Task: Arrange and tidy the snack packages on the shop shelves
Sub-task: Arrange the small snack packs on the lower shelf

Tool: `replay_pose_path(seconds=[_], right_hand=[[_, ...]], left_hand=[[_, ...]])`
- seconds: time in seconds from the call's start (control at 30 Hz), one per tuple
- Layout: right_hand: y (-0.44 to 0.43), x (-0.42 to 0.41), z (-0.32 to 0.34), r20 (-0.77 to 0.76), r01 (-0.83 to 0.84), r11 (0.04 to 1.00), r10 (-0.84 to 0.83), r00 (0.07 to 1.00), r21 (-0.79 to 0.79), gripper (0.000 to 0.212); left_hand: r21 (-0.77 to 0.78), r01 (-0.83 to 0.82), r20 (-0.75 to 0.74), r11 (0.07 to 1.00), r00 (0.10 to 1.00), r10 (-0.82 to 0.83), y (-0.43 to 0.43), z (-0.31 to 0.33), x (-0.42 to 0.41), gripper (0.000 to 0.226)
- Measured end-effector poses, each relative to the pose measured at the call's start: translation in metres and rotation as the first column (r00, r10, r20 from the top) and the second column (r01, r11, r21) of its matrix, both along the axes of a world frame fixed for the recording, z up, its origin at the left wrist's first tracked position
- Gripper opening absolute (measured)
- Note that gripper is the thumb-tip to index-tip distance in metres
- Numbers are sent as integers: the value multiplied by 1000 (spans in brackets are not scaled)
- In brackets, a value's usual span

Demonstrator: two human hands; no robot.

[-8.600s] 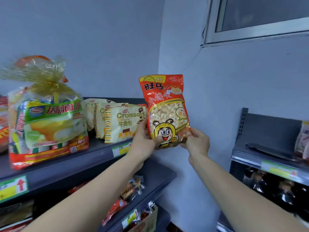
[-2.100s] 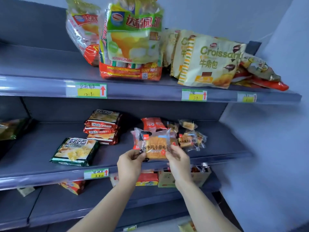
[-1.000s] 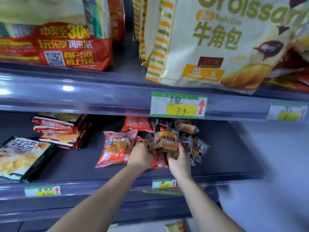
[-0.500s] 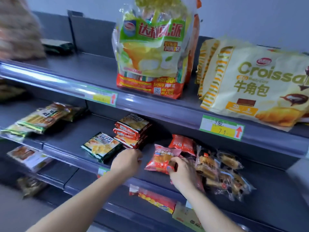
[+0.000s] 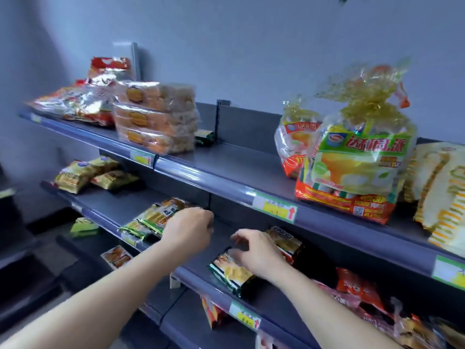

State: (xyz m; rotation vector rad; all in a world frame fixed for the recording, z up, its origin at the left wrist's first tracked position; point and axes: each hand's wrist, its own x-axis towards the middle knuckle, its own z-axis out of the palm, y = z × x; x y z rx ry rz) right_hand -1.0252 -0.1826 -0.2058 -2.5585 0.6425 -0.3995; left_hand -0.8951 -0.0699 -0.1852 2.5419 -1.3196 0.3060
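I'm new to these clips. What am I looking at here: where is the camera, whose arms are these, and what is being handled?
There is no machine here. A person is tidying shop shelves with bare hands, and the single picture comes from a camera worn on their head, looking forward and down. The left hand lies curled on a stack of green-and-yellow packets on the middle shelf. The right hand lies over a dark green packet near that shelf's front edge. Motion blur hides whether either hand really grips. On the top shelf stand a big pie bag and stacked cake packs.
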Motion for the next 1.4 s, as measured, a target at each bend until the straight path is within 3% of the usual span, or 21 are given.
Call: replay_pose_path(seconds=[0.17,0.4,0.6,0.77,0.97,1.07,1.27,1.4], right_hand=[[24,65,59,140,-67,997,72,987,-42,23],[14,140,123,280,13,999,-3,960,-33,14],[-29,192,134,242,117,993,-111,964,-8,18],[-76,236,139,131,147,989,-148,980,22,34],[-120,291,142,29,133,982,-138,990,134,36],[-136,314,140,2,127,980,-129,992,156,42],[-153,346,136,-110,160,985,-167,980,-70,32],[-161,360,134,-141,204,963,-230,963,-177,30]], left_hand=[[-103,-26,96,994,995,36,26,55,56,18],[-132,20,165,991,986,2,27,95,113,29],[-121,36,222,992,975,-8,-8,96,160,31],[-149,17,420,989,906,48,-39,98,205,55],[-127,48,517,991,856,25,-57,105,240,44],[-146,99,535,984,845,-6,-56,101,264,53],[-256,214,471,943,879,-71,-26,86,328,74],[-333,271,405,903,906,-123,-13,84,353,56]])
